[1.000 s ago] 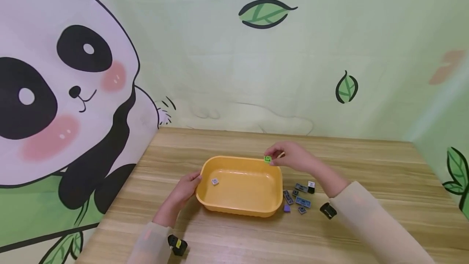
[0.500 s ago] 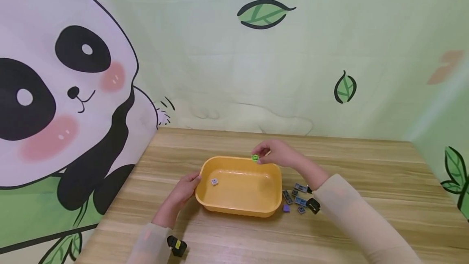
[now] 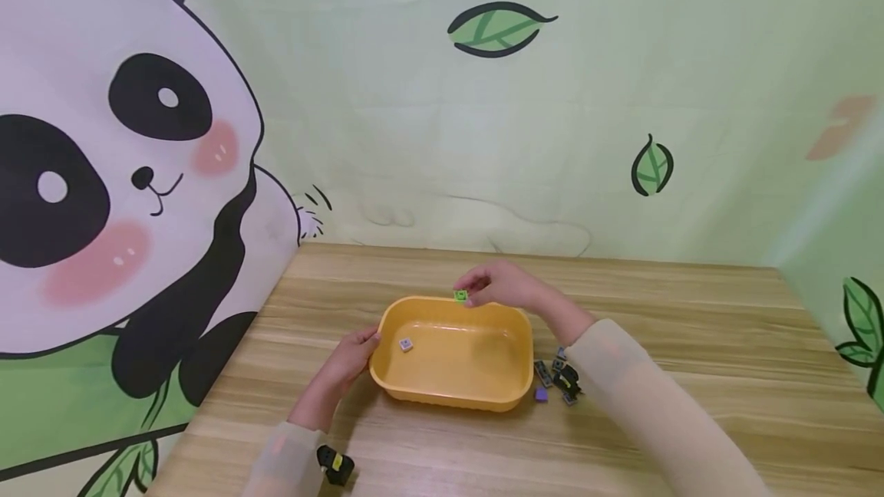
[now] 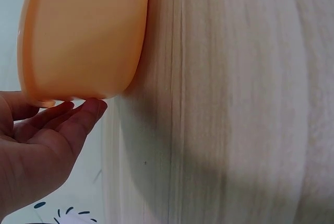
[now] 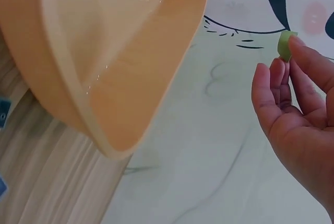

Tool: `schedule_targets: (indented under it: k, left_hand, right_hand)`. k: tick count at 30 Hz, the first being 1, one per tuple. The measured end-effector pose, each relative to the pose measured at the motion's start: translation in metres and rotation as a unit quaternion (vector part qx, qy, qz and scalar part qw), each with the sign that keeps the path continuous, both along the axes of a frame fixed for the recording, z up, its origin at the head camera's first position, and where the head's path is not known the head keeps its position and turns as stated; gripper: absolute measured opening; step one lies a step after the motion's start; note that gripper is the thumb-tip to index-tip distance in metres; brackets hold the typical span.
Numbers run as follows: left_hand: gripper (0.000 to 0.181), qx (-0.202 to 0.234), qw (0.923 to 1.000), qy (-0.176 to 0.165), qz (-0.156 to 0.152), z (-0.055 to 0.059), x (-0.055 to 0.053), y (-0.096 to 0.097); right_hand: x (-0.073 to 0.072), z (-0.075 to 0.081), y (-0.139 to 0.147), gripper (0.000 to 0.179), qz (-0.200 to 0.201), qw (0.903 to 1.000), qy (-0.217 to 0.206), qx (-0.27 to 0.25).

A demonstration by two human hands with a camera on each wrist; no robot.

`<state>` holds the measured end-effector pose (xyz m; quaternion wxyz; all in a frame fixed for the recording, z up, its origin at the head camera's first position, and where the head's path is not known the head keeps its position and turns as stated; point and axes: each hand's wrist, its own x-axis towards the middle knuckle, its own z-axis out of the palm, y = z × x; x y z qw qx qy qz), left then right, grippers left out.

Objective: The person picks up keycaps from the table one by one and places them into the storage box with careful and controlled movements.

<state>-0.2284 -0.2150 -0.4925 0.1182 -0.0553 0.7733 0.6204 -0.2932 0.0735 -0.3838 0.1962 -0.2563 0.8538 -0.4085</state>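
Note:
My left hand [image 3: 352, 357] grips the left end of a yellow-orange plastic tub [image 3: 452, 402]. In the left wrist view the thumb is at the tub's rim and the fingers [image 4: 83, 119] lie against the outer wall. My right hand [image 3: 507, 286] holds a small bright green block [image 3: 460, 296] above the tub's far rim. The right wrist view shows the green block [image 5: 285, 45] pinched between thumb and fingertips, the other fingers loosely bent. Inside the tub, toward its left end, lies one small whitish block [image 3: 406, 344].
Several small dark and blue-grey blocks [image 3: 543, 373] lie just right of the tub, partly hidden by the right sleeve and its wrist camera [image 3: 568, 380]. A purple block [image 3: 541, 396] sits beside them. The wooden table [image 3: 414, 451] meets a printed wall cloth behind.
My right hand has moved left along the tub's far rim with the green block. The right sleeve now covers more of the loose blocks. My left hand and the tub stay put.

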Motion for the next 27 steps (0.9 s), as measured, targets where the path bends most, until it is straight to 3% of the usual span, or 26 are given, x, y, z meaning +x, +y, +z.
schedule_targets:
  k: [7,14,27]
  left_hand:
    - [0.045,-0.001,1.0000,0.000,0.000,0.001,0.000,0.000]
    - [0.045,0.001,1.0000,0.000,0.001,0.000,0.000,-0.002]
    - [0.044,0.007,0.9999,0.009,-0.006,0.001,0.002,0.000]
  right_hand:
    - [-0.013,-0.010,-0.013,0.035,0.004,0.9990,-0.038,-0.023]
    - [-0.023,-0.017,-0.031,0.037,0.039,0.9980,-0.041,-0.026]
    - [-0.030,-0.036,-0.049,0.031,0.104,0.9928,-0.036,0.046]
